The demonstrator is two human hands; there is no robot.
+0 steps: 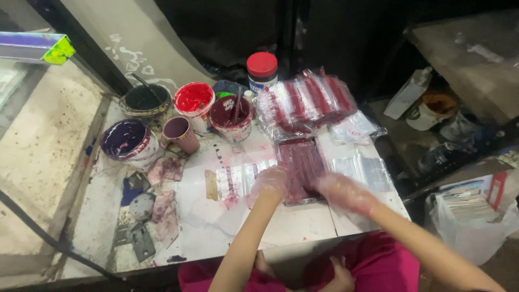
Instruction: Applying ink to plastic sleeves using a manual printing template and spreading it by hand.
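Observation:
Both of my hands wear thin clear plastic gloves. My left hand (268, 183) rests on the left edge of a stack of clear plastic bags printed in dark red (300, 162), beside a single printed bag (238, 181) lying flat on the white table (216, 227). My right hand (340, 192) is blurred and presses on the stack's lower right corner; its fingers are hard to make out. A bigger pile of printed bags (305, 103) lies behind the stack. Unprinted clear bags (365, 170) lie to the right.
Paint pots stand at the back left: a purple one (130, 141), a black one (145, 101), a red one (194, 103), a maroon one with a stick (232, 116), a small cup (181, 134) and a red-lidded jar (262, 70). Stained rags (162, 205) lie left.

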